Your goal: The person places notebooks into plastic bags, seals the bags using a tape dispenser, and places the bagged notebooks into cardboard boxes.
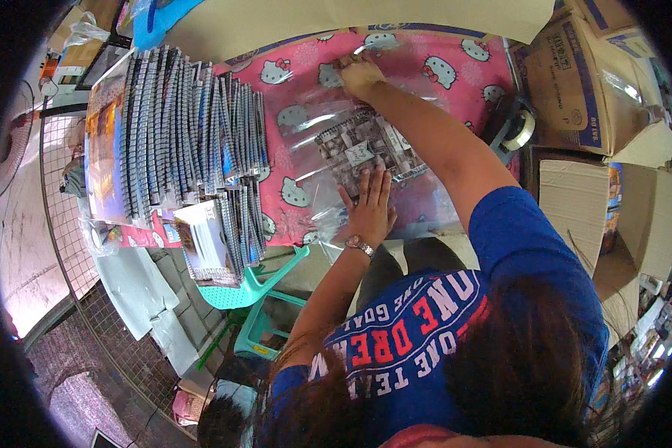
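Left hand [369, 203]: fingers flat, together, pressing clear bag's [328, 134] near edge.
Right hand [358, 73]: fingers pinching bag's far edge.
Notebook stack [179, 134]: crowds surface's [455, 60] left.

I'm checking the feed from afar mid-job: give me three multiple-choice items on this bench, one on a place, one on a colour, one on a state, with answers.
1. Where does the left hand lie?
A. flat on the clear bag with the printed booklet
B. on the tape dispenser
C. on the green stool

2. What colour is the table cover?
A. plain white
B. pink with cartoon cats
C. black

3. How do the spiral-bound booklets at the left lie?
A. scattered on the floor
B. boxed
C. overlapped in rows on the table

Answers: 1 A, the palm presses the near end of the bag; 2 B, pink shows all around the bag; 3 C, their coil spines run side by side. The right hand grips the bag's far end.
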A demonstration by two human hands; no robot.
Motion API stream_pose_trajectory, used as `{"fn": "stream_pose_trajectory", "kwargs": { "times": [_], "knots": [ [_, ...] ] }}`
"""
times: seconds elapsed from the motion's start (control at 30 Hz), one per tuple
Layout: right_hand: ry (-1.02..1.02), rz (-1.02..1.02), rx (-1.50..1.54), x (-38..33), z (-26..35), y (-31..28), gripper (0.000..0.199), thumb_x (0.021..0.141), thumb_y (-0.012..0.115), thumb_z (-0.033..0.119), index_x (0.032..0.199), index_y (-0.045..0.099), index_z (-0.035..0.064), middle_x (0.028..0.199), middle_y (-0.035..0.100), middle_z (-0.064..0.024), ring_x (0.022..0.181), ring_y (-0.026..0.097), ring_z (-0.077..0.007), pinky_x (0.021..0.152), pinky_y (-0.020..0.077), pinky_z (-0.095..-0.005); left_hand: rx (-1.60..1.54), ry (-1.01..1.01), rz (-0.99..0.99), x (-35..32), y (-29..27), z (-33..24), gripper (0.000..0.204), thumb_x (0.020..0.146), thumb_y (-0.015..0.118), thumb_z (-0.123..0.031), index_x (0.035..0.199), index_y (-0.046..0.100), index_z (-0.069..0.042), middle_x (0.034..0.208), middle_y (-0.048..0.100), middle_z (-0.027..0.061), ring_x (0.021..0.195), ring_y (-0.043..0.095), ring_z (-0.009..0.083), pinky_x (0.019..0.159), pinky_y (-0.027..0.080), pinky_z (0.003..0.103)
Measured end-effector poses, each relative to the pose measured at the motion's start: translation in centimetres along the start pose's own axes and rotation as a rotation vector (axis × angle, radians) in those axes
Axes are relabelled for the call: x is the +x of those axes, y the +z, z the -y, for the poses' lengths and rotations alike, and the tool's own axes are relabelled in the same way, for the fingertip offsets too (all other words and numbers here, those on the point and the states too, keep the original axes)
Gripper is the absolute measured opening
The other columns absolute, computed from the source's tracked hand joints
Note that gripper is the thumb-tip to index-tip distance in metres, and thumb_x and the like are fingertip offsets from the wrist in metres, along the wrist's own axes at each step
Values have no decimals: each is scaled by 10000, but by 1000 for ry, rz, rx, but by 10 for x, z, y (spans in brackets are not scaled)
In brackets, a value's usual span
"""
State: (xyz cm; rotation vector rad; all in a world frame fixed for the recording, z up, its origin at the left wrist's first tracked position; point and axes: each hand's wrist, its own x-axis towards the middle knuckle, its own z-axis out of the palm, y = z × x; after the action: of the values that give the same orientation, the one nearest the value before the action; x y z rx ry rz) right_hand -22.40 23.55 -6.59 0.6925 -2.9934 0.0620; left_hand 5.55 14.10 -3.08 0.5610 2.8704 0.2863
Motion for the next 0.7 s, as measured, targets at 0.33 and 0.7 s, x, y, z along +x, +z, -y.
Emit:
{"fn": "stream_pose_trajectory", "kwargs": {
  "times": [0.33, 0.7],
  "knots": [
    [-292, -23, -31, -7, -14, -30, 478, 711, 645, 198, 1173, 565, 110, 1195, 525, -46, 1159, 471, -218, 946, 336, -423, -68, 57, -90, 2, -5, 17, 527, 888, 493, -377, 1366, 415, -169, 1475, 300, -11, 1349, 274, 214, 1025, 11, 701],
    [-241, -231, 29, -99, 19, -80, 254, 769, 549, 191, 1015, 592, 142, 1069, 547, -36, 1071, 490, -227, 932, 346, -456, -431, 21, -560, 48, -3, 48, 469, 760, 658, -175, 1208, 533, -107, 1340, 457, 93, 1280, 380, 286, 1086, 189, 569]
  ]
}}
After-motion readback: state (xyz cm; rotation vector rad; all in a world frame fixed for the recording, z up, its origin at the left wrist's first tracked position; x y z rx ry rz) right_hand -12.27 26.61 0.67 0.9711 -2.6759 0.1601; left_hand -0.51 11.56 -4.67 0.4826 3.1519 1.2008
